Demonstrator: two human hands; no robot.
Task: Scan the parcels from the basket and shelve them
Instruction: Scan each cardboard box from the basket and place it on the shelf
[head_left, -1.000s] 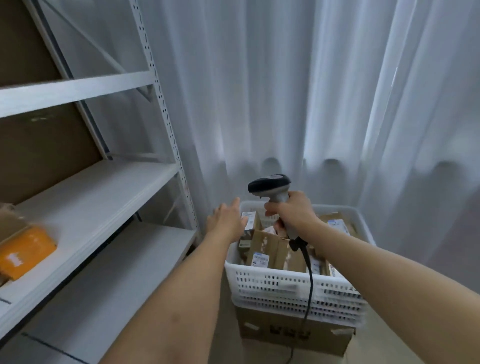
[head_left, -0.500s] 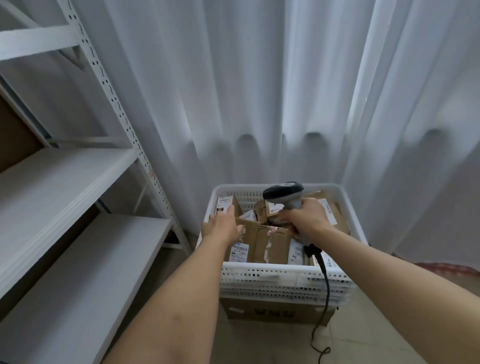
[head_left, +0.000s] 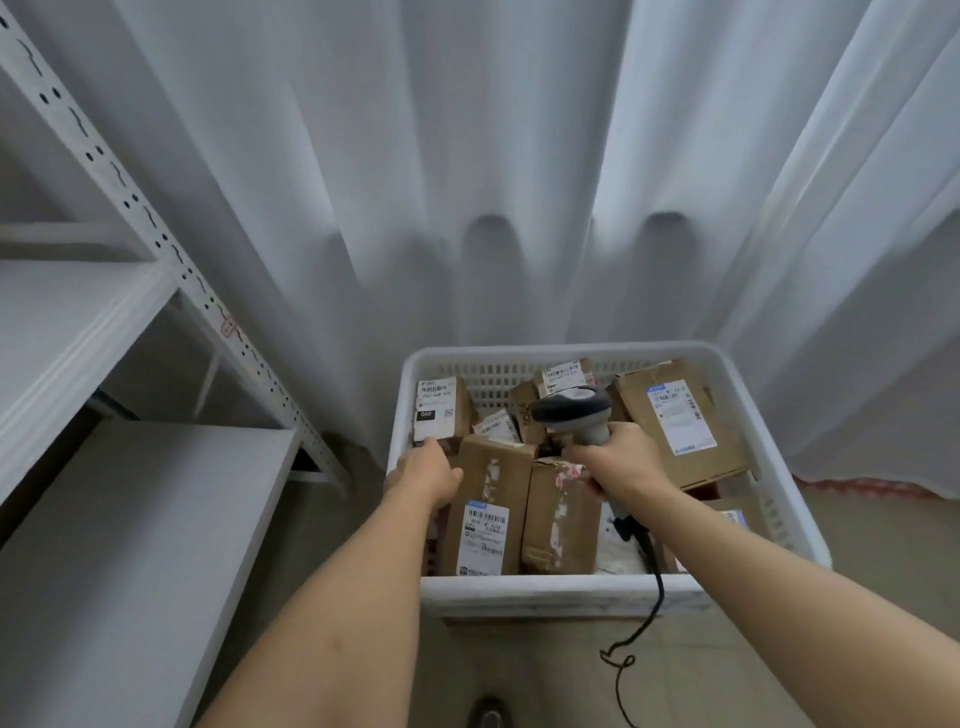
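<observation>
A white plastic basket (head_left: 545, 592) stands on the floor in front of me, filled with several brown cardboard parcels. My left hand (head_left: 423, 470) is inside it at the top left corner of a tall brown parcel (head_left: 491, 499) with a white label. Its thumb lies on the parcel's face and its fingers curl over the edge, fingertips hidden. My right hand (head_left: 621, 460) grips the handle of a grey barcode scanner (head_left: 571, 408), held over the middle of the basket with its head pointing away. A parcel marked 060 (head_left: 436, 408) stands at the back left.
White metal shelving (head_left: 130, 519) runs along the left with two bare boards. A white curtain (head_left: 519, 156) hangs behind the basket. The scanner's black cable (head_left: 655, 592) drops over the basket's front rim to the floor. A shoe tip (head_left: 488, 714) shows at the bottom edge.
My view has swung right and down from the shelves to the basket. Both hands have sunk lower into it, the left one onto the tall parcel.
</observation>
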